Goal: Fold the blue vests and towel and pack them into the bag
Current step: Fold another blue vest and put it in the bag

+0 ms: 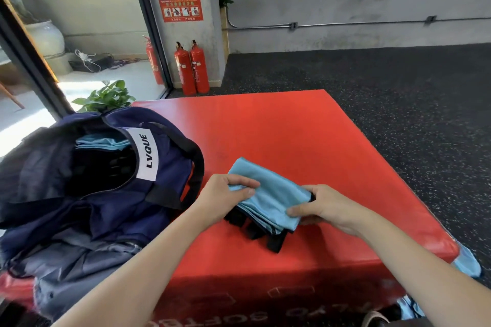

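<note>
With one blue piece already in the bag, my hands grip a folded vest, still unpacked.

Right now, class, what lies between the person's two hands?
In the head view, the folded blue vest spans the gap; the left hand and right hand each pinch an end, above the red mat.

Folded vest on the mat, between both hands; bag just left; extinguishers behind.
</note>
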`<state>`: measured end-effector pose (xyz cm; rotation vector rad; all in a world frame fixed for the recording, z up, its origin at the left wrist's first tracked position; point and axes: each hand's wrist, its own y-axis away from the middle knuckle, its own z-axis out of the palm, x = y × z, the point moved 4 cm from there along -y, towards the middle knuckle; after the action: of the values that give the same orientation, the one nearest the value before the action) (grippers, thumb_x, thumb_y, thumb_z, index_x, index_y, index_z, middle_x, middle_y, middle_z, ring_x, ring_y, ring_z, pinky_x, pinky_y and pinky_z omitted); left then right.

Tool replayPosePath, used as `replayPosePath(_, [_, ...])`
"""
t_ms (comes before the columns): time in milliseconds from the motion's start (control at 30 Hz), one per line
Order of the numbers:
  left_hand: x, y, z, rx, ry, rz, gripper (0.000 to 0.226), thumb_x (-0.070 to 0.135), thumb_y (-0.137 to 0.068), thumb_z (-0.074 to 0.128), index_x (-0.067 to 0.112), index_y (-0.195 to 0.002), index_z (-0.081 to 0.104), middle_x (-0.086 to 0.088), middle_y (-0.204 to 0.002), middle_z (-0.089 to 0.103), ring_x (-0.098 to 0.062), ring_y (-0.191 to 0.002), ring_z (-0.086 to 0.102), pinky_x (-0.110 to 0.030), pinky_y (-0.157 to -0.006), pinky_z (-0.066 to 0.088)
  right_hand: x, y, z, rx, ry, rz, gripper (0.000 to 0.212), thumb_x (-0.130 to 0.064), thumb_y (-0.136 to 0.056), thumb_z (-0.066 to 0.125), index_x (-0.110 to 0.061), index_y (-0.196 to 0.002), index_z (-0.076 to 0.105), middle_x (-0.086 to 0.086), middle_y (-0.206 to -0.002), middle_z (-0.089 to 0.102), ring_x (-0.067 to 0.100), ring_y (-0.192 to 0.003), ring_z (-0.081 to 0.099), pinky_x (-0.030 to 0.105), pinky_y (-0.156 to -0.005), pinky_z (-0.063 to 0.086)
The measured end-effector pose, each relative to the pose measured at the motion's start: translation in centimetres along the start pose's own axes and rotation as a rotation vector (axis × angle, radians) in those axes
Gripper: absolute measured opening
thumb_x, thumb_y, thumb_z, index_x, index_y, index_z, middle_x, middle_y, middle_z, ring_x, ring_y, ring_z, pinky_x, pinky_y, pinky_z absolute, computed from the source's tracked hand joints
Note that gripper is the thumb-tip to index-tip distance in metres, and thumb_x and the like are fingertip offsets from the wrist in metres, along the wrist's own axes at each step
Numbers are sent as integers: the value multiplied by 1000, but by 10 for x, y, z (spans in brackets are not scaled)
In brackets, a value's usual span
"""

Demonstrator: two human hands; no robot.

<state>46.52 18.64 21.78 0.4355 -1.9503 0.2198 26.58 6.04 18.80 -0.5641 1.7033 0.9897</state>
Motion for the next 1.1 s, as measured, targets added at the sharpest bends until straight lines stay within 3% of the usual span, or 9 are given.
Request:
replayPosePath(133, [0,26,-31,168,-11,60,19,24,-87,75,38,-99,78,15,-94,76,-3,-80,65,-13,-75,46,-24,0,27,161,-181,-169,39,-3,-79,81,-6,-115,66,9,-98,76,19,-85,73,30,-67,58])
replayPosePath(333, [-2,81,-66,318,-75,174,41,24,-85,75,43,-120,67,13,-116,61,1,-102,60,-12,-90,45,-48,-3,76,484,-124,-375,30,-17,-86,78,-19,-99,50,4,-80,65,17,-69,62,39,-68,49])
replayPosePath(467, [-14,114,-102,503,-52,199,42,19,-86,76,41,-121,67,14,-111,60,0,-103,59,-12,-87,45,-78,-5,128,372,-32,-526,22,-7,-92,69,-15,-84,50,-11,-65,53,9,-62,47,31,-61,38])
replayPosePath(600, [-29,144,-150,732,0,191,42,20,-84,79,40,-119,67,15,-112,63,-1,-105,60,-8,-87,42,-121,-9,188,259,82,-666,18,-5,-95,64,-23,-95,67,-9,-87,69,7,-76,59,23,-72,46])
replayPosePath(733, [-45,170,-195,941,63,145,39,26,-85,79,40,-119,64,19,-118,66,-1,-112,60,-22,-99,46,-157,-25,246,155,210,-699,27,-16,-90,69,-34,-110,68,-19,-106,69,8,-89,65,24,-84,51])
replayPosePath(867, [-55,183,-224,1081,87,89,37,31,-88,75,36,-122,62,23,-121,63,4,-115,55,-25,-104,43,-182,-51,294,104,309,-664,35,-20,-91,68,-30,-125,65,-24,-91,60,-5,-65,52,15,-72,41])
replayPosePath(967, [-59,182,-237,1116,91,56,39,35,-90,72,36,-127,59,21,-124,60,3,-115,52,-23,-102,41,-195,-72,319,114,312,-601,37,-15,-93,64,-25,-128,64,-17,-79,60,7,-55,48,18,-59,43])
replayPosePath(1033, [-61,176,-244,1120,82,43,41,33,-91,71,34,-130,58,20,-126,57,5,-114,49,-17,-98,35,-200,-84,329,115,296,-551,38,-12,-93,63,-21,-130,63,-6,-85,67,25,-64,51,25,-61,46])
replayPosePath(1100, [-64,168,-252,1115,65,27,42,30,-92,71,33,-132,57,19,-127,56,6,-113,47,-13,-96,31,-203,-96,336,116,278,-508,38,-11,-93,62,-19,-130,63,-1,-84,66,21,-68,50,23,-58,43])
